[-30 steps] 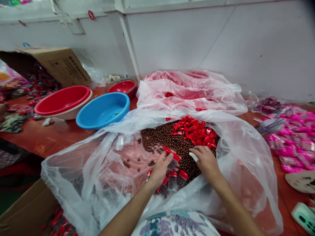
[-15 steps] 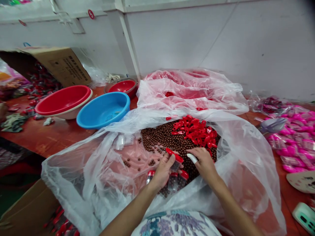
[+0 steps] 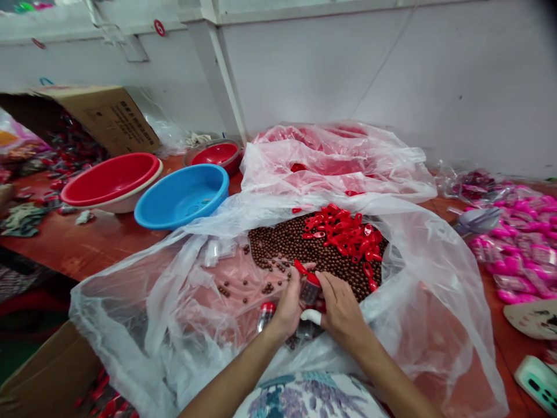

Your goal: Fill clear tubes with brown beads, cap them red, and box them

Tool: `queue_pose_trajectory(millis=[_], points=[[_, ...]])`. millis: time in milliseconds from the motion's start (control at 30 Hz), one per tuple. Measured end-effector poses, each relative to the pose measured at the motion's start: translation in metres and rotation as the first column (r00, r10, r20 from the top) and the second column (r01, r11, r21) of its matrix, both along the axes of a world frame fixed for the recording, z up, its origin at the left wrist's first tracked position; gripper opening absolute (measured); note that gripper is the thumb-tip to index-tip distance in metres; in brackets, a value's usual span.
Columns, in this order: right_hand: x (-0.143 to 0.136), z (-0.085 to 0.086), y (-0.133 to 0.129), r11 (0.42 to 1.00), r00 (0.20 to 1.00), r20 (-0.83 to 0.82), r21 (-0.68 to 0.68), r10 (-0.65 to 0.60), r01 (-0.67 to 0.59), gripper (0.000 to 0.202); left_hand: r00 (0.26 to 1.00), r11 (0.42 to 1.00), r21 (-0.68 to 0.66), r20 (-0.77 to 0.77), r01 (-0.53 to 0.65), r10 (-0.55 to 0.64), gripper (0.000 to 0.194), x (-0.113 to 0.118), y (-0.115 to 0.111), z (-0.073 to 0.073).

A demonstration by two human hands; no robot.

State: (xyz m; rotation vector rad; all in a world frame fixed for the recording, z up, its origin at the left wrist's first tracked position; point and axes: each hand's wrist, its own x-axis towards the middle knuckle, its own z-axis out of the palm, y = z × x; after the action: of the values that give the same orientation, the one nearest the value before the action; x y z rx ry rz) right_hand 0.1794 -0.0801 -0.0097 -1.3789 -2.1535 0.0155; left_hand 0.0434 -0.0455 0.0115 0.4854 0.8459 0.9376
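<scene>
My left hand (image 3: 287,310) is closed around a small clear plastic container with a red cap (image 3: 310,290), held upright above the open bag. Against its right side my right hand (image 3: 344,306) closes too, one finger wrapped in white. The container's lower part is hidden by my fingers. Below them lie brown beads (image 3: 285,244) in a clear plastic bag (image 3: 429,273). A heap of red loop-ended caps (image 3: 346,229) rests on the beads. Left of my hands lies another red-capped container (image 3: 265,316); clear containers (image 3: 213,252) lie farther left.
A blue basin (image 3: 183,194) and a red basin (image 3: 111,180) stand at back left beside a cardboard box (image 3: 117,119). Behind the beads is a second bag (image 3: 339,157) with red contents. Pink packets (image 3: 522,255) pile up at right near a mint-coloured device (image 3: 539,383).
My right hand has moved left and down from the beads to the container in my left hand. The red cap now sits upright over the container.
</scene>
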Motion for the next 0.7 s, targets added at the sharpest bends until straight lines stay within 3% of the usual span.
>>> queue_pose_trajectory(millis=[100,300,400,467,600,700], points=[[-0.002,0.001,0.001,0.999,1.000,0.005,0.032,0.010,-0.010,0.065,0.994,1.000,0.002,0.109,0.010,-0.010,0.057,-0.001,0.003,0.002],[-0.005,0.000,-0.003,0.995,1.000,-0.018,0.098,0.015,-0.013,0.068,0.991,0.997,-0.062,0.122,-0.042,0.049,0.035,-0.002,0.004,0.003],[-0.004,-0.002,-0.004,0.994,0.994,-0.097,0.097,-0.046,0.055,0.071,0.991,0.998,-0.051,0.135,0.022,-0.015,0.037,-0.003,0.002,0.003],[-0.002,0.001,-0.002,0.997,0.996,-0.086,0.068,-0.016,0.022,0.075,0.990,0.998,-0.046,0.136,0.050,-0.043,0.039,-0.002,0.001,0.002],[0.000,0.010,0.004,0.994,0.995,0.011,-0.051,0.100,-0.099,0.076,0.997,0.996,-0.075,0.061,0.054,-0.050,0.038,0.002,-0.002,-0.003],[0.000,0.012,0.007,0.994,0.995,0.007,-0.051,0.099,-0.099,0.068,0.998,0.999,-0.031,-0.054,0.036,-0.038,0.041,0.003,-0.005,-0.005]])
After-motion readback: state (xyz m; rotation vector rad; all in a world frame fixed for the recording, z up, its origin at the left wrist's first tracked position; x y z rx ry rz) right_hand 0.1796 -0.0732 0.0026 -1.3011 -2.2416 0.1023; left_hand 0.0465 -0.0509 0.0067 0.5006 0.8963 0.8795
